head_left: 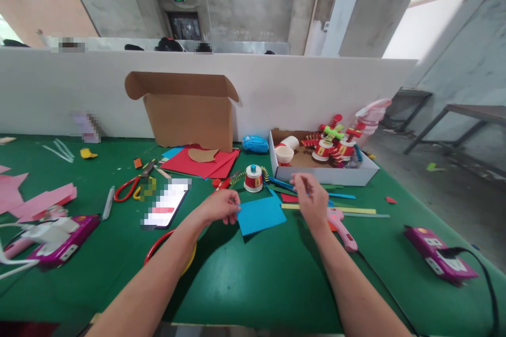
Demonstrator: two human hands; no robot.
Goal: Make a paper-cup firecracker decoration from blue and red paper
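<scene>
My left hand (224, 206) pinches the left edge of a sheet of blue paper (261, 215), held just above the green table. My right hand (311, 197) is closed in a pinch to the right of the sheet; anything between its fingertips is too small to make out. A blue strip (281, 184) passes behind the right hand. Beyond the paper stands a white and red paper cup (253, 179), upside down, with coiled paper arms at its sides and a blue piece on top. A pink glue gun (343, 231) lies beside my right wrist.
At the back right, a white box (328, 175) contains cups and finished figures. Red paper sheets (190, 163) lie before an open cardboard box (190, 118). Scissors (127, 188), a phone (168, 202) and a power strip (69, 242) are leftward. Another power strip (438, 253) sits right.
</scene>
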